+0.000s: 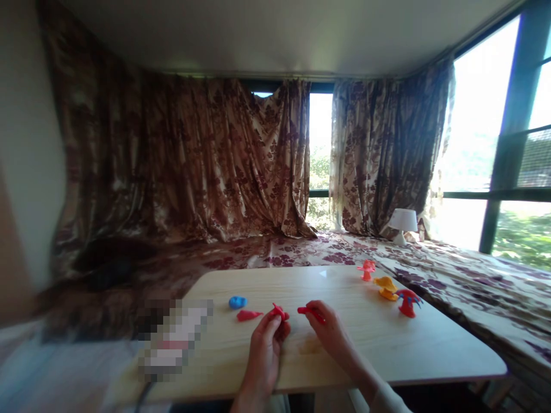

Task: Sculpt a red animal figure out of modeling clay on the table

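My left hand (267,338) is closed around a small red piece (278,311), whose narrow tip sticks up above the thumb. Just to its right, my right hand (329,330) grips a red stick-shaped piece (303,310) that points left toward the other hand. A small gap separates the two red pieces. Left of my hands, a blue rounded lump (237,302) and a red teardrop-shaped lump (248,315) lie on the pale wooden table (344,358). What exactly the held pieces are is too small to tell.
Along the table's right side stand a small red figure (367,269), a yellow figure (386,288) and a red figure with blue parts (407,302). A blurred-out flat object (178,335) lies at the left. Behind are a flowered cover (293,252) and a white lamp (403,221).
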The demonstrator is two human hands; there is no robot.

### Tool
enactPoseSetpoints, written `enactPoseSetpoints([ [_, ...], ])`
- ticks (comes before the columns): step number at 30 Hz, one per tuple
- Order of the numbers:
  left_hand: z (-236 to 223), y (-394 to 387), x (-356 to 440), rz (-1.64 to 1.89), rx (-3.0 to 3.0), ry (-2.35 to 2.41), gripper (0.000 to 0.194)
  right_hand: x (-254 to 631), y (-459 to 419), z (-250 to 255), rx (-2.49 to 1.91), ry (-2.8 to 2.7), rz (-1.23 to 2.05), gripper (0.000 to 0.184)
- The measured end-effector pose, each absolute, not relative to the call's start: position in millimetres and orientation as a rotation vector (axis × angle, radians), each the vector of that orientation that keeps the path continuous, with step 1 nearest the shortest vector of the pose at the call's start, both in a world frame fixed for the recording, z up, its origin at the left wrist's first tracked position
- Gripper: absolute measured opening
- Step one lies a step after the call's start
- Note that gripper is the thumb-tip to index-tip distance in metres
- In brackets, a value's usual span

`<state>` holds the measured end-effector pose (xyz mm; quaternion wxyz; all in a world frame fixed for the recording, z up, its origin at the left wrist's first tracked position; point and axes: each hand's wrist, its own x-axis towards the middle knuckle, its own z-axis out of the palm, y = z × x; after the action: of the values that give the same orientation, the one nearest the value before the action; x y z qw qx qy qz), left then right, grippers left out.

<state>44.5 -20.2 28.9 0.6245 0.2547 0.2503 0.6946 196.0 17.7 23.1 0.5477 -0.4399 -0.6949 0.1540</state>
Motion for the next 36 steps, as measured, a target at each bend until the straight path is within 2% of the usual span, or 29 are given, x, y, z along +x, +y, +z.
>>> enactPoseSetpoints([
  [7,30,-16,44,1.609,0.548,0.587,0.023,166,-7,32,-0.73,-1.592,0.406,0.017],
  [12,35,-11,46,1.588,0.518,0.622,0.018,164,-5,28,-0.778,-1.569,0.427,0.015],
  [21,33,-14,48,1.619,0.598,0.628,0.023,165,-11,31,-0.782,-1.652,0.404,0.019],
  [36,29,-14,49,1.658,0.747,0.717,0.024,166,-7,27,-0.787,-1.637,0.458,0.013],
])
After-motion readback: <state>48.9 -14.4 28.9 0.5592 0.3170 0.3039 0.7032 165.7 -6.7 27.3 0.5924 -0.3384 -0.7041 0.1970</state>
